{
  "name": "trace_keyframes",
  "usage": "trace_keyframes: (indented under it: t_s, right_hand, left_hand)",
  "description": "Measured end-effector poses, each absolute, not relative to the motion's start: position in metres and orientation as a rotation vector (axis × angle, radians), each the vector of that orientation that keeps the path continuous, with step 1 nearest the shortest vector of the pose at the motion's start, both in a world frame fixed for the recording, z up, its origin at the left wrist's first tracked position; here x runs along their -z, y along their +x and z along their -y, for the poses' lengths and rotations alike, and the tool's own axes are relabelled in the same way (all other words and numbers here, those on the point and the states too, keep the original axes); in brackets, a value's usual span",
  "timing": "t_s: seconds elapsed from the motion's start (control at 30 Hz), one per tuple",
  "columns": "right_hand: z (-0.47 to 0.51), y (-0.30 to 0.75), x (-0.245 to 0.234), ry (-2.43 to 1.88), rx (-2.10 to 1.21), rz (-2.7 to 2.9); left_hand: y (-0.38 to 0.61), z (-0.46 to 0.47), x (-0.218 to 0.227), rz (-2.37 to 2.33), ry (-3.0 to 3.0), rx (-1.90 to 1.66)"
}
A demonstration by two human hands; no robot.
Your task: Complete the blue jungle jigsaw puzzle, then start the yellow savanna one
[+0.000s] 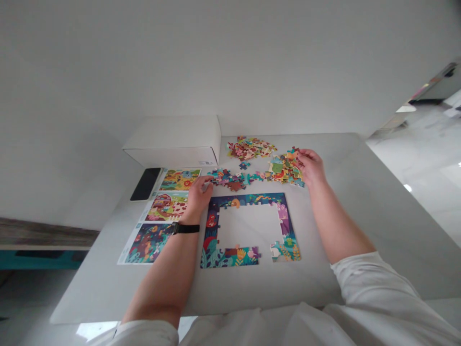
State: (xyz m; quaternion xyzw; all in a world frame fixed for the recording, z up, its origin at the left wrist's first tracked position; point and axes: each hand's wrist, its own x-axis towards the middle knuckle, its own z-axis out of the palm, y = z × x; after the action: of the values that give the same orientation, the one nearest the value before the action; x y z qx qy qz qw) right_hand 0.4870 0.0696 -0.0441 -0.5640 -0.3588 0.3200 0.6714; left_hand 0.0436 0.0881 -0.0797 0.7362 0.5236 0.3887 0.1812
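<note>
A partly built jigsaw frame (216, 230) of dark blue, green and purple pieces lies on the white table (108, 298), its middle showing bare table. My left hand (198, 199) reaches over the printed picture sheets, its fingertips at the edge of a loose strip of teal and brown pieces (228, 179); whether it grips one is hidden. My right hand (310, 166) rests at a heap of yellow, green and red pieces (284, 169), its fingers pinching what looks like a small piece (294, 151). Another heap of pieces (250, 148) lies farther back.
Three printed puzzle pictures (158, 216) lie in a column at the left, next to a black phone (145, 184). A white cardboard box (175, 142) stands at the back edge against a white wall. The table's right edge drops to a pale floor.
</note>
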Motion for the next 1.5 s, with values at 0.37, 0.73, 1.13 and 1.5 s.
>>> trace_keyframes:
  t_s: [0.37, 0.73, 1.13, 1.5]
  right_hand:
    - [-0.065, 0.474, 0.049, -1.26, -0.855, 0.959]
    - [-0.061, 0.45, 0.055, -1.335, -0.966, 1.21]
    - [-0.061, 0.437, 0.059, -1.402, -0.95, 1.312]
    - [-0.108, 0.393, 0.041, -1.692, -0.782, 1.67]
  left_hand:
    - [0.044, -0.09, 0.081, -1.473, 2.039, -1.103]
    - [0.044, -0.09, 0.081, -1.458, 2.013, -1.094]
    - [0.044, -0.091, 0.083, -1.446, 2.009, -1.09]
    - [0.045, -0.09, 0.084, -1.439, 1.98, -1.081]
